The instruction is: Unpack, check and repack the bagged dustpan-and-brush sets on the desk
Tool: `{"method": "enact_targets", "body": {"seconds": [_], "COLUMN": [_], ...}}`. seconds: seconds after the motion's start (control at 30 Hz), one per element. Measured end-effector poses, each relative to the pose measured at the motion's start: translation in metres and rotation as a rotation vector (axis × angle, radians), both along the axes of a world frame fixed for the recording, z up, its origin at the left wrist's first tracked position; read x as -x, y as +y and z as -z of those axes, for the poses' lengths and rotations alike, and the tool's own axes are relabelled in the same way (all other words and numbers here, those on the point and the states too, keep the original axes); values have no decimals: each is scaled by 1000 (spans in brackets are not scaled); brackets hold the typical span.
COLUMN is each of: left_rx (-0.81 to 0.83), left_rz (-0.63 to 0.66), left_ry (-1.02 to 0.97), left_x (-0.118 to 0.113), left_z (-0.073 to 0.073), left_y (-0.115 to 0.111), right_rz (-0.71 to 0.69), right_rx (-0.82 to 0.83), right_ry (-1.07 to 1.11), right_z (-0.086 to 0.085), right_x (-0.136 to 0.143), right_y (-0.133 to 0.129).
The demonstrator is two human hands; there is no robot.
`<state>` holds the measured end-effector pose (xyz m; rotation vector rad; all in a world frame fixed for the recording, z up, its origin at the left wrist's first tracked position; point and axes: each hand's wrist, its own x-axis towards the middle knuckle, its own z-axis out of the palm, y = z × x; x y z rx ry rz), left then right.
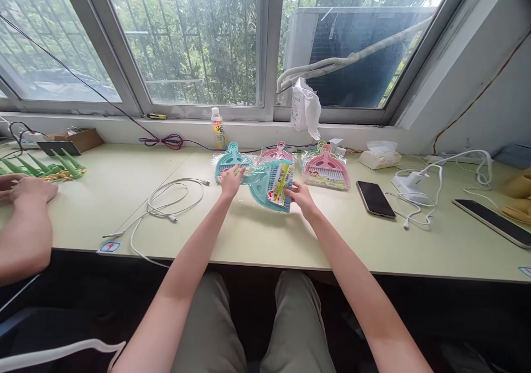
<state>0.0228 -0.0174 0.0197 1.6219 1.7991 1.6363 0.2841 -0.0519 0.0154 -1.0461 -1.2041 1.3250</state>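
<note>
A teal dustpan and brush set (259,189) with a yellow printed label is held between my two hands, tilted above the table's middle. My left hand (231,181) is closed around its handle end. At the opposite side, my right hand (302,197) grips the edge by the brush bristles. Behind it lie another teal set (233,157), a pink set (279,150) partly hidden by the held one, and a pink set (327,169) in clear plastic wrapping at the right.
A coiled white cable (166,198) lies left of my arms. Rightward are a phone (375,198), a tissue pack (379,154) and a white charger (412,185). A drink bottle (218,128) stands by the window. Another person's hands (31,189) rest at the far left beside green spiky items (45,167).
</note>
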Motion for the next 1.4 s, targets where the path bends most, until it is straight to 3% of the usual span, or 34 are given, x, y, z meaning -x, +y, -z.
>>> {"method": "enact_targets", "body": {"seconds": [0.13,0.2,0.27,0.4,0.47,0.63,0.73,0.9,1.0,1.1,1.23,1.4], "left_rx": [-148,-212,-161,154,235,395,402,267,289,313,346,356], "left_rz": [-290,-291,-58,738,880,907,927,790,733,698,761,824], "left_ry": [-76,-185,-367,-638,-668,-628,-666,-717,-641,-623,-599,-562], "left_x": [-22,-32,-42,-68,-80,-95,-98,-93,-87,-84,-83,-81], "left_z": [-3,-8,-12,-11,-7,2,3,-2,-4,-1,2,-2], "left_y": [-15,-21,-24,-31,-38,-56,-58,-52,-51,-50,-47,-51], "right_rz": [100,160,220,244,229,267,282,243,208,269,409,420], "right_rx": [-4,-27,-59,-92,-93,-65,-59,-71,-28,22,-24,-48], "right_ry": [122,214,281,291,276,278,324,345,285,225,248,257], "right_z": [2,1,-1,-4,-3,1,2,2,-1,-6,-11,-8], "right_x": [-2,-3,-5,-1,4,10,10,14,16,9,-9,-17], "right_y": [4,5,5,1,-1,-3,-2,-5,-5,-2,4,8]}}
